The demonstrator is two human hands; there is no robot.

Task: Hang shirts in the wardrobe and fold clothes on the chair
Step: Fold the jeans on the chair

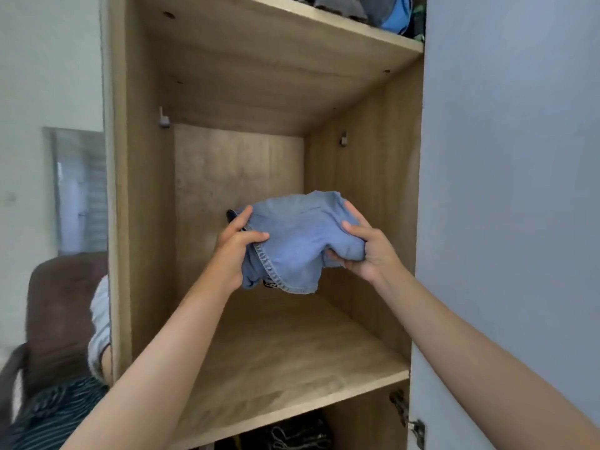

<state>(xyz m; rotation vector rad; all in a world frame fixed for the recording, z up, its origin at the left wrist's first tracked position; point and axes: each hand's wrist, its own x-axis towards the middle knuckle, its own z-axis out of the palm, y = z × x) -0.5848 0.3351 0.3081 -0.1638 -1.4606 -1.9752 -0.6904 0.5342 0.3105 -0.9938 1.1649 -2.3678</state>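
Observation:
A folded light-blue denim garment (297, 237) hangs in the air inside the open wooden wardrobe (279, 349), above its bare middle shelf. My left hand (232, 251) grips the garment's left side, thumb on top. Its right side is bunched in the grip of my right hand (367, 248). At the lower left stands a brown chair (55, 313) with a light striped garment (99, 323) draped over it and a dark striped one (61, 407) on its seat.
The wardrobe door (513, 222) stands open on the right, its hinge at the bottom. The upper shelf holds crumpled clothes (373, 9). Dark items lie in the compartment below (292, 433). Two small rod brackets sit on the inner walls.

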